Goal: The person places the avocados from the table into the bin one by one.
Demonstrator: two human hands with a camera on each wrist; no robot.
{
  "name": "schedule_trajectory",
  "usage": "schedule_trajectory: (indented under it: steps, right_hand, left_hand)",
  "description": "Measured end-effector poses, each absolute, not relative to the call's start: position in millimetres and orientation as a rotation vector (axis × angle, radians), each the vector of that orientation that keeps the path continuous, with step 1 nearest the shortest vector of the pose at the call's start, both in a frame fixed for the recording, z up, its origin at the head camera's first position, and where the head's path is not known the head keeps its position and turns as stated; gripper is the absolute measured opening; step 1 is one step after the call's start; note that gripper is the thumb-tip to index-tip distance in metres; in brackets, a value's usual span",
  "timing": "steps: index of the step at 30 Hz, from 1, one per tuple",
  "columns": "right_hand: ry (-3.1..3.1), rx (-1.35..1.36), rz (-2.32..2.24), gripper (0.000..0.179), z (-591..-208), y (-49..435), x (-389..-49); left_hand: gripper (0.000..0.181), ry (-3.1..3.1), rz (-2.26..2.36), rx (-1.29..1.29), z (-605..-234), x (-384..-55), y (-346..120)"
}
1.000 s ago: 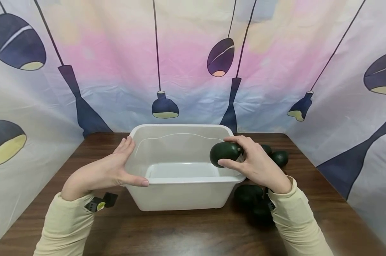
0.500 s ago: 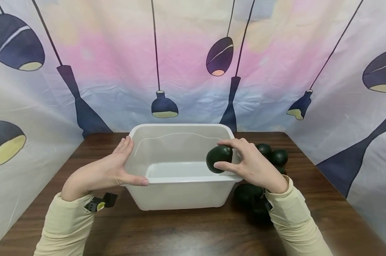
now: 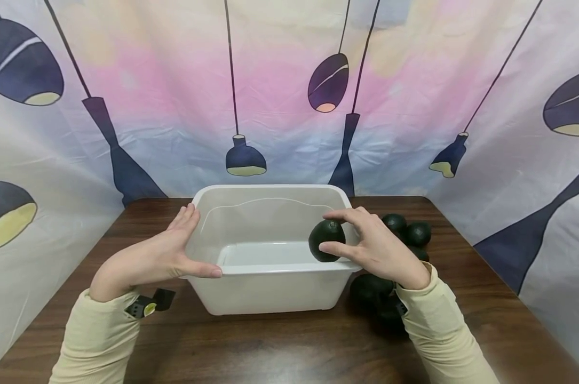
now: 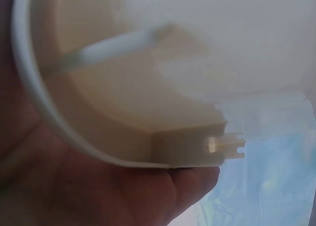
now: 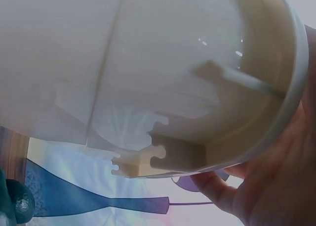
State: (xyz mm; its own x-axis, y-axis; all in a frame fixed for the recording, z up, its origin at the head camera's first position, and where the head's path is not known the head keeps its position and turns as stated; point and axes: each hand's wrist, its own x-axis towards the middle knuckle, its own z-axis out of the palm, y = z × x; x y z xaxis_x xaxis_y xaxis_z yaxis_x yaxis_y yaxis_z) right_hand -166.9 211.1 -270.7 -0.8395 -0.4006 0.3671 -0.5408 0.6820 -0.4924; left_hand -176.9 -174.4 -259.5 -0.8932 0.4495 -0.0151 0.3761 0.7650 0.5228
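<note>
In the head view, a white rectangular plastic basin (image 3: 270, 290) stands on the wooden table. My left hand (image 3: 152, 256) rests on its left near corner, thumb along the front rim and straight fingers against the left side. My right hand (image 3: 373, 242) holds a dark green avocado (image 3: 326, 240) between thumb and fingers, at the right near corner of the basin's opening. How deep the avocado sits there, I cannot tell. Part of my left hand (image 4: 148, 191) shows in the left wrist view, and part of my right hand (image 5: 261, 186) in the right wrist view.
Several more avocados lie right of the basin: some near the front (image 3: 368, 289), others farther back (image 3: 418, 233). A printed cloth (image 3: 279, 106) hangs behind the brown table (image 3: 222, 352). A pale curved piece (image 4: 187, 142) with a notched edge fills much of both wrist views.
My right hand has moved slightly left and down with the avocado, which has turned more upright in the grip. My left hand has stayed on the basin.
</note>
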Motion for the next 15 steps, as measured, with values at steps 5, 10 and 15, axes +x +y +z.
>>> schedule_trajectory:
  steps: [5, 10, 15]
  right_hand:
    - [-2.532, 0.735, 0.922, 0.045, -265.6, 221.1, -167.7]
    - [-2.440, 0.549, 0.949, 0.039, -259.1, 249.7, -172.0]
    - [-2.547, 0.347, 0.964, 0.053, -260.1, 288.7, -182.0]
  left_hand:
    - [0.133, 2.819, 0.798, 0.672, -259.7, -179.3, -173.1]
    - [0.135, 2.819, 0.799, 0.668, -258.7, -180.1, -172.2]
    - [0.134, 2.820, 0.795, 0.662, -258.3, -178.9, -173.3]
